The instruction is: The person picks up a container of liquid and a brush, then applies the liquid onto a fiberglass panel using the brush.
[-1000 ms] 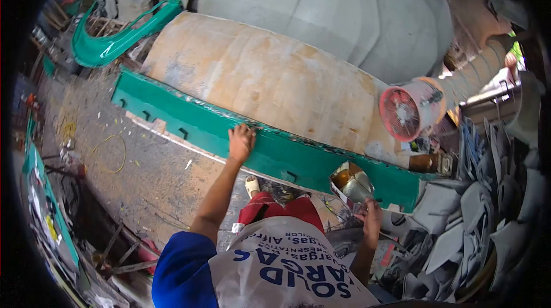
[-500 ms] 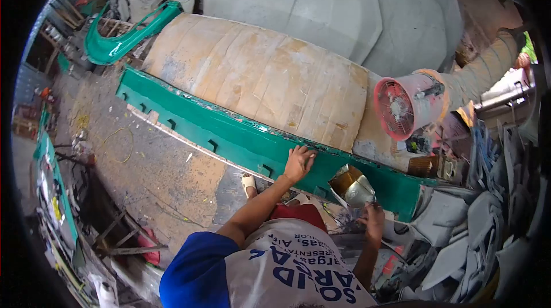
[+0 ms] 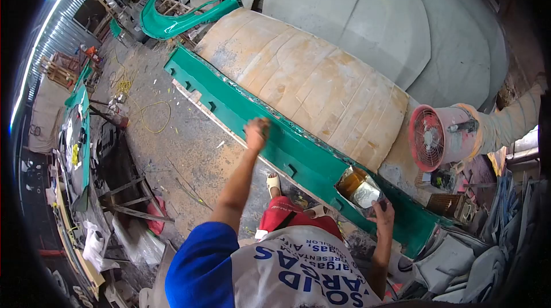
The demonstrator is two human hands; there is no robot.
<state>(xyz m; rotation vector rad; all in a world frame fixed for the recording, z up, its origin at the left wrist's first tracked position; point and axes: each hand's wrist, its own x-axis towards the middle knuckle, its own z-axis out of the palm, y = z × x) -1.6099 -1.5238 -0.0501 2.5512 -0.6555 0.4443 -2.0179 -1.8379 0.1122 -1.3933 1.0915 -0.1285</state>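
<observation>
A long green molded panel point(image 3: 229, 114) with a glossy surface runs diagonally in front of me. My left hand point(image 3: 256, 133) is over its middle, fingers curled closed and slightly blurred. Whatever those fingers may hold is too unclear to name. Near the panel's right part, my right hand point(image 3: 383, 216) grips the lower edge of a cut-open container point(image 3: 363, 192). The container is tilted, silvery at the near side and amber-brown inside.
Behind the panel lies a large tan curved mold point(image 3: 310, 78), with big grey shells point(image 3: 350, 15) beyond. A red-rimmed blower fan point(image 3: 427, 137) with a duct stands right. A curved green part point(image 3: 172, 24) sits far left. Grey scraps point(image 3: 453, 262) pile up at lower right.
My left hand has moved left along the green panel, its fingers now more curled. The container stays in my right hand. The whole view has shifted, with more of the left side showing.
</observation>
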